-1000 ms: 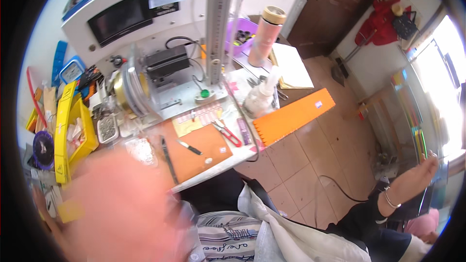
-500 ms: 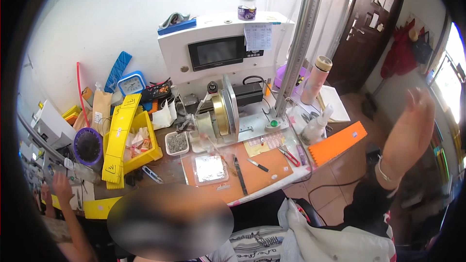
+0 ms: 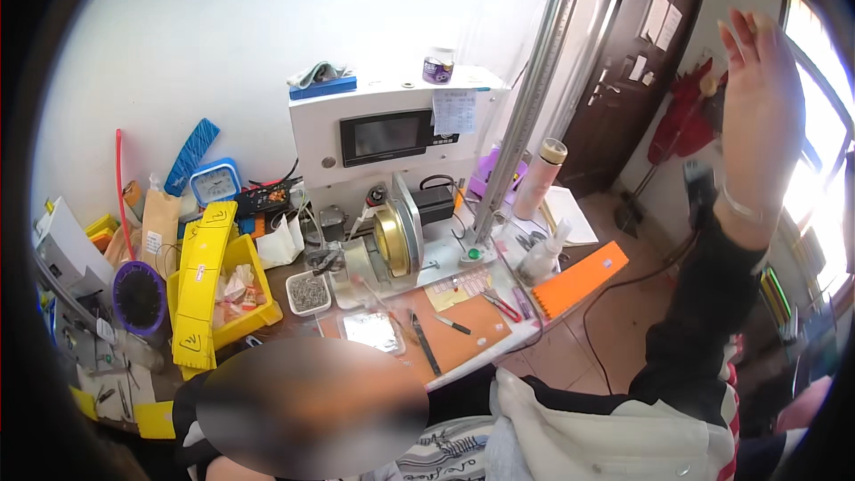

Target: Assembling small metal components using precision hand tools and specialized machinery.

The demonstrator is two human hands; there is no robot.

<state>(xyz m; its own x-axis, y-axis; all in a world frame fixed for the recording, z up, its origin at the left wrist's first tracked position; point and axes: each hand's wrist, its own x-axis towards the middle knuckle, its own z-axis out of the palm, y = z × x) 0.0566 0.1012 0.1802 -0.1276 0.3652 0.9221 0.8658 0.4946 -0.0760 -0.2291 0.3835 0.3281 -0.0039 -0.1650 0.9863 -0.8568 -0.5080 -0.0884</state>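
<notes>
White wall (image 3: pixel 267 36) behind a cluttered surface (image 3: pixel 287 326); head view. Right hand (image 3: pixel 761 116) raised well above the surface's right edge, bracelet (image 3: pixel 744 210) at the wrist; fingers extended, grip apart. Left hand not visible; cannot tell its grip. Orange toothed strip (image 3: pixel 583 281) at the surface's right edge, well below the raised hand. Brown mat (image 3: pixel 481 321) along the front edge, carrying a small knife (image 3: pixel 452 325) and red-handled snips (image 3: pixel 503 305).

Bench (image 3: pixel 294 327): bin (image 3: pixel 249 322) at left; machine (image 3: pixel 312 129) at far side, jar (image 3: pixel 437 67) on top; knife (image 3: pixel 454 325) on mat (image 3: pixel 479 324), near; bottle (image 3: pixel 540 261) at right.
</notes>
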